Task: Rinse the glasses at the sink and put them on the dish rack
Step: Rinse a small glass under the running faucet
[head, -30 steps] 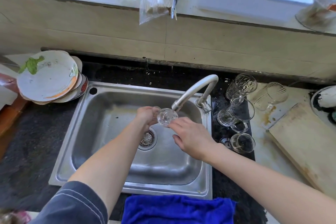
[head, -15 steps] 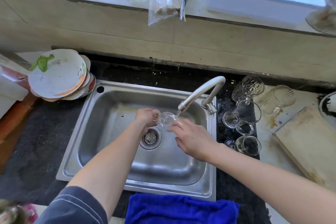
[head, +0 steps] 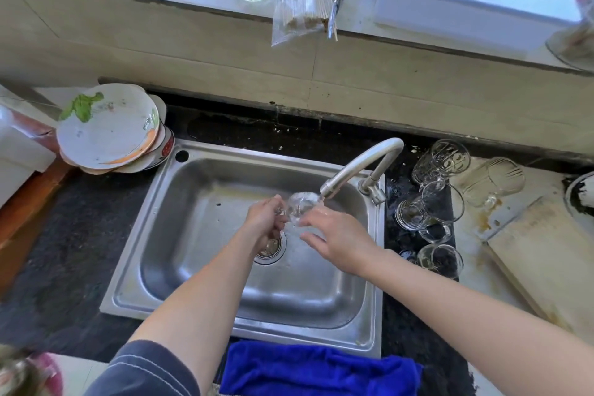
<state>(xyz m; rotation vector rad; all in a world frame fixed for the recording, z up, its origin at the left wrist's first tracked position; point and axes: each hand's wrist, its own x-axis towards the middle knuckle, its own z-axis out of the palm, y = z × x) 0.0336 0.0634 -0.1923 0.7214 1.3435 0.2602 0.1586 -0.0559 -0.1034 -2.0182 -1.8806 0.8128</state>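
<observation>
Two hands meet over the middle of the steel sink (head: 193, 235), just below the mouth of the faucet (head: 360, 164): the left hand (head: 265, 219) curls its fingers round one end of a small clear glass (head: 300, 207), and the right hand (head: 337, 241) lays nearly straight, spread fingers against the other end. Several other glasses (head: 429, 206) stand or lie on the dark counter just past the sink's right edge, with a wooden board (head: 546, 260) farther right. A stack of dirty plates (head: 109, 128) sits at the sink's back-left corner, and a blue cloth (head: 318, 370) lies along its front edge.
</observation>
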